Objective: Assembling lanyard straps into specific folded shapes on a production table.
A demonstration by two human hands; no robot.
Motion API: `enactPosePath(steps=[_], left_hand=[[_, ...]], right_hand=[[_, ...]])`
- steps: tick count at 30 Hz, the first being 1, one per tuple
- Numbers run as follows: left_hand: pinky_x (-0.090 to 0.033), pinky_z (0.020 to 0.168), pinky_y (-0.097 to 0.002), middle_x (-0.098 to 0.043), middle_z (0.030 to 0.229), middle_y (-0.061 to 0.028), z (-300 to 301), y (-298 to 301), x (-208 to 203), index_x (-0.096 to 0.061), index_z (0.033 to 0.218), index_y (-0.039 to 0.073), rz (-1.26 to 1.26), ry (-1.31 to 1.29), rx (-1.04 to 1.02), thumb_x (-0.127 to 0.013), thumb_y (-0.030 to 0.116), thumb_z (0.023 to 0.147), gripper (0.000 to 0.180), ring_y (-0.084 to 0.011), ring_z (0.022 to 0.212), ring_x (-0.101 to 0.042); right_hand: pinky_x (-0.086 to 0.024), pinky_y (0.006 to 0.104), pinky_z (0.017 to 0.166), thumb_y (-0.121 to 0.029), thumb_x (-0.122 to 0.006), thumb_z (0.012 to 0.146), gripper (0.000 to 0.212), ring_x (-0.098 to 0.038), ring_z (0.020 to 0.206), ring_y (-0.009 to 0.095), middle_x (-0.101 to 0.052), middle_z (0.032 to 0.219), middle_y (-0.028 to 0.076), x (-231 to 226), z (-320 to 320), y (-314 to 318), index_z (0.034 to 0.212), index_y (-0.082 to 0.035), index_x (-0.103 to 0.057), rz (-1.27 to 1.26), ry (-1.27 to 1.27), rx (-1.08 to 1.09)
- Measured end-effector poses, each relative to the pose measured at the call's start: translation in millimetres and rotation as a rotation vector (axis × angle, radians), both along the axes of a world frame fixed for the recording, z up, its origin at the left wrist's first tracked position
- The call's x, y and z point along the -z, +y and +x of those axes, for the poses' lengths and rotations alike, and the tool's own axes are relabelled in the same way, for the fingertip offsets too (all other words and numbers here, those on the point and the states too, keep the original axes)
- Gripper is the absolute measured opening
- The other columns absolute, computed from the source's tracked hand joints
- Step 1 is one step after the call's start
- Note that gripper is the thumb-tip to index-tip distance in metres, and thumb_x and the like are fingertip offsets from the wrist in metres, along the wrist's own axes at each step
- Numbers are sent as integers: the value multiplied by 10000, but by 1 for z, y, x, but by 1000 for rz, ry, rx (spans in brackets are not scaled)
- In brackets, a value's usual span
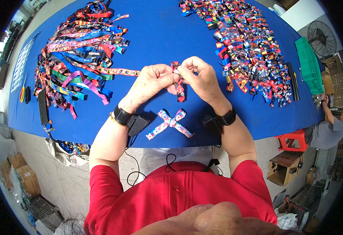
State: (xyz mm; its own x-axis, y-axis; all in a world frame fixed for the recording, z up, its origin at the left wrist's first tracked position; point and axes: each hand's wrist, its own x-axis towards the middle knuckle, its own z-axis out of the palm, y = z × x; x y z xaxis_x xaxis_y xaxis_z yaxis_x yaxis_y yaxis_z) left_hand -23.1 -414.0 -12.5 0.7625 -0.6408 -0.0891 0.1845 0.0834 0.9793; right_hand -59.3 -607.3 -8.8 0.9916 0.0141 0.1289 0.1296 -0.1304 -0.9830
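Blue cloth-covered table [156,39]: red-and-black ribbon [181,94] between the hands, long axis toward the near edge; left hand [156,79] and right hand [201,81] both pinching it, equally near.

It looks like a workshop for piecework: a broad blue surface [156,35] carries heaped ribbons [81,45] at ten o'clock and massed bows [253,47] between one and two. A large fan [322,38] and a green crate [309,64] stand at two, a co-worker [326,132] in grey is at three, and cartons [27,180] and a wire basket [44,210] sit on the bare floor [71,178] at eight.
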Motion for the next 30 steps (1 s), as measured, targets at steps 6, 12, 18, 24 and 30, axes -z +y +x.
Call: enactPosePath(steps=[6, 12, 18, 24, 30], left_hand=[[-542, 683, -240, -717, 857, -57, 1, -1, -4, -677, 1019, -13, -7, 13, -30, -685, 145, 959, 169, -100, 731, -667], [-525, 671, -236, -707, 842, -45, -2, -1, 1, -671, 987, -7, -26, -16, -62, -687, 142, 958, 152, -93, 718, -649], [-520, 668, -238, -703, 840, -41, -2, 2, 4, -666, 972, 4, -26, -45, -131, -690, 151, 959, 150, -89, 716, -641], [-545, 705, -251, -713, 862, -68, 7, 0, 9, -630, 1004, 15, -88, -75, -117, -671, 138, 970, 134, -119, 745, -680], [-566, 714, -274, -715, 880, -90, 6, -2, 8, -609, 1005, 11, -118, -42, -88, -681, 107, 956, 130, -162, 761, -708]], right_hand=[[-499, 207, 620, -129, -666, 932, 123, -622, 697, 53, -668, 784, 24, 0, 0, 1, 923, -15, -620, 115, 13, 35], [-468, 173, 615, -137, -646, 968, 110, -572, 717, 21, -633, 830, -16, 2, -2, -2, 963, -30, -619, 83, -12, 29], [-468, 213, 625, -153, -677, 943, 150, -572, 723, 28, -665, 791, 4, 3, 0, 0, 927, -10, -632, 151, 19, -32], [-475, 233, 653, -190, -702, 928, 181, -600, 741, 42, -716, 830, 8, 7, 5, -8, 945, -11, -683, -111, -96, -71], [-499, 251, 653, -173, -686, 922, 185, -636, 737, 65, -729, 814, 59, 10, 4, -10, 933, 12, -690, -164, -76, -47]])
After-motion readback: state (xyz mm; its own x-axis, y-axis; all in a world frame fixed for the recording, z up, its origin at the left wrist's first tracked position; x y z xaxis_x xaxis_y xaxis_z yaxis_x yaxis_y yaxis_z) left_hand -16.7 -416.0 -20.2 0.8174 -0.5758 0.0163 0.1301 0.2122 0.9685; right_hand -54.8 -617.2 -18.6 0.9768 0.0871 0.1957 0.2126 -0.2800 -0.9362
